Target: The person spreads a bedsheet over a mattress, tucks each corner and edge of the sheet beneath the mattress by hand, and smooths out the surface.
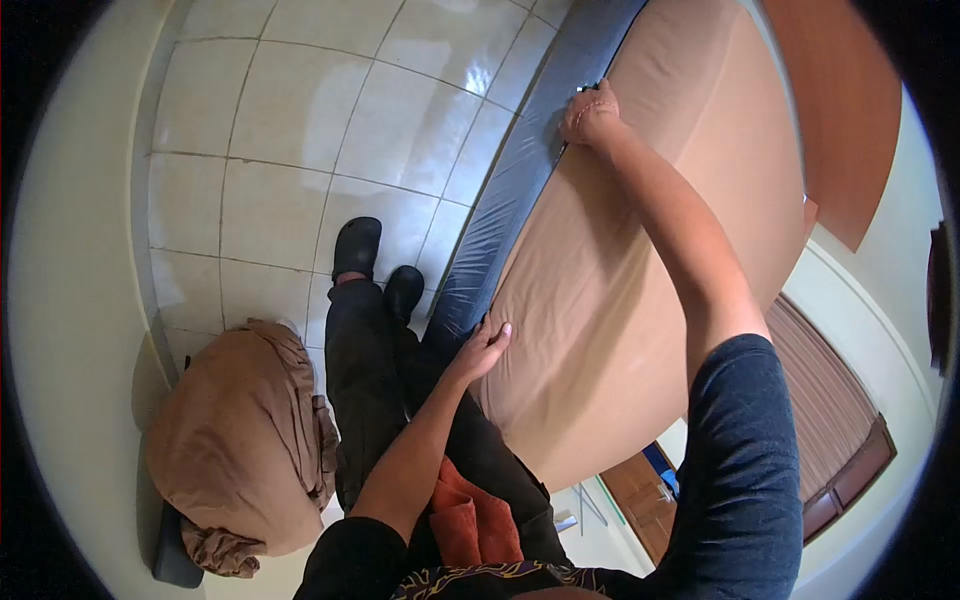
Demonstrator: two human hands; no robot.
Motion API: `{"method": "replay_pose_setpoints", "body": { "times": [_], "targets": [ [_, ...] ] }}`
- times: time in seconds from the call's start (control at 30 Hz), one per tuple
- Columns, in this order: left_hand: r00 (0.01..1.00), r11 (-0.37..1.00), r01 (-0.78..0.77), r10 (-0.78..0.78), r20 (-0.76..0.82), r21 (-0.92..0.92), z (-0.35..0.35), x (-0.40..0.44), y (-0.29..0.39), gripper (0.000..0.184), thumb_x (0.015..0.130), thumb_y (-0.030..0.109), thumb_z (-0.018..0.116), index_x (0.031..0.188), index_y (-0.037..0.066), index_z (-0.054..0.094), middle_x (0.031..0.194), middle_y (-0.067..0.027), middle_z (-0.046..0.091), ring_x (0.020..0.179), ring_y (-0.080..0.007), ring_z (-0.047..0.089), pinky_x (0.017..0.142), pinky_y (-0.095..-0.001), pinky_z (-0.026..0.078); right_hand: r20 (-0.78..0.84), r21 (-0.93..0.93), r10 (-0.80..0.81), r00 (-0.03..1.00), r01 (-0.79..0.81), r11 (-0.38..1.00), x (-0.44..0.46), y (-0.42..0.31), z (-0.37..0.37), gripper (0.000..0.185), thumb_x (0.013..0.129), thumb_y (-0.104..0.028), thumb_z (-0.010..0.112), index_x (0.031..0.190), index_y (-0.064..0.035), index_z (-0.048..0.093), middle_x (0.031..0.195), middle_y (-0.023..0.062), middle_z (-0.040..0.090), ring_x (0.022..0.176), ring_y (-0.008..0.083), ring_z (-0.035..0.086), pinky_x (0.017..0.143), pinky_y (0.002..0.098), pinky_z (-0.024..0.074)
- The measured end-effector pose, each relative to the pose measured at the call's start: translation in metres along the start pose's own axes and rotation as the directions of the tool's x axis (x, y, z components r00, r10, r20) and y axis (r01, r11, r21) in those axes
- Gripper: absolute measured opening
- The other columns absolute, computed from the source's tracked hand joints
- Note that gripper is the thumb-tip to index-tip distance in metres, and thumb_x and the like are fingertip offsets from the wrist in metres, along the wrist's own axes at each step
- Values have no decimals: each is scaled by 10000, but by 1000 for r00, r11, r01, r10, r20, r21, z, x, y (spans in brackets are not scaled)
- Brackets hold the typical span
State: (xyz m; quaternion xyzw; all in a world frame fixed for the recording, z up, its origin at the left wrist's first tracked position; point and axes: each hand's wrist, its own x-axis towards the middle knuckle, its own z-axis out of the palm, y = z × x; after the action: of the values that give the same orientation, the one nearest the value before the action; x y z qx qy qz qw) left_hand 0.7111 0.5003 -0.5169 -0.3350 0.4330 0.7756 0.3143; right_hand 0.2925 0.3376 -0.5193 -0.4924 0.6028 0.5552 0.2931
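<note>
A light-brown fitted sheet (600, 300) covers a mattress that rests on a dark blue-grey bed base (510, 185). At the lower part of the seam between them, my left hand (480, 352) touches the sheet's edge, its thumb spread and its fingertips partly hidden at the seam. Farther up the same edge, my right hand (592, 113) is closed, with its fingers curled over the seam. A small dark and shiny bit shows beside its fingertips; what it grips is too small to tell.
Brown cloth (235, 440) lies heaped over a rounded item beside the wall at left. Light floor tiles (280, 110) run along the bed. My legs and dark clogs (358, 247) are beside the base. A wooden headboard (840, 110) stands at upper right, and a red cloth (475, 515) hangs at my waist.
</note>
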Motion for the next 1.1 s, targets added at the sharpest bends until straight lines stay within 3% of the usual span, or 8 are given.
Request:
{"method": "replay_pose_setpoints", "body": {
  "times": [0.2,0.3,0.4,0.47,0.63,0.83,0.9,1.1],
  "targets": [
    [985,977,-165,157,-66,-138,4,-1,12,833,999,551,400,1532,-29,130,1575,-266,202,1469,-383,191,1198,-385,159,-502,379,24,865,195,905,-102,-48,29,552,992,-511,416,1172,-53,667,1293,162,601,1141,337,596,1084,519,307],
    [989,981,-141,135,-56,-133,7,9,-13,814,1002,565,368,1538,-7,148,1558,-260,261,1447,-394,246,1181,-397,192,-710,702,-90,699,691,-171,-217,-78,-22,313,1005,-291,534,1083,-17,663,1105,106,667,1035,238,631,886,368,506],
    [996,998,-44,40,-82,-48,17,-1,-39,806,1000,574,357,1543,12,160,1549,-251,293,1437,-398,269,1171,-404,210,-835,242,-4,550,361,-901,-338,-93,-63,329,964,-323,620,1111,-37,686,1047,91,668,1021,229,605,909,355,465],
    [990,997,-63,57,-125,-41,24,-17,-46,805,997,579,359,1546,22,164,1548,-245,301,1439,-397,267,1168,-405,214,-865,-364,470,177,423,-830,-369,-118,-84,605,859,-496,686,1096,59,660,1029,155,636,1005,273,611,878,353,453],
    [977,992,-116,106,-186,-47,35,-49,-77,795,1003,559,372,1543,12,169,1570,-226,269,1468,-359,223,1182,-385,191,-436,-825,878,196,303,-477,-462,-128,-116,323,822,-271,802,873,32,704,870,143,641,774,172,537,613,253,412],
    [998,926,-59,49,-37,-372,54,-116,-56,871,1006,442,494,1532,-52,7,1590,-236,174,1488,-298,141,1199,-363,131,-674,-649,739,-13,488,-584,-499,-117,-52,251,878,-329,699,871,-83,650,1021,112,640,839,161,567,692,297,400],
    [973,981,-180,167,-161,-71,66,-126,-46,913,973,434,550,1535,-40,9,1585,-254,172,1488,-317,141,1202,-358,129,-679,-567,700,221,449,-691,-528,-123,-39,283,881,-369,697,882,-87,677,1021,87,638,830,163,543,662,287,342],
    [884,822,-282,423,-200,495,101,-154,-101,1035,880,384,699,1538,-18,8,1562,-302,184,1482,-370,156,1202,-349,146,-509,-794,856,97,332,-509,-609,-175,-78,371,887,-326,690,940,41,664,968,153,628,689,192,554,544,312,418]
  ]
}}
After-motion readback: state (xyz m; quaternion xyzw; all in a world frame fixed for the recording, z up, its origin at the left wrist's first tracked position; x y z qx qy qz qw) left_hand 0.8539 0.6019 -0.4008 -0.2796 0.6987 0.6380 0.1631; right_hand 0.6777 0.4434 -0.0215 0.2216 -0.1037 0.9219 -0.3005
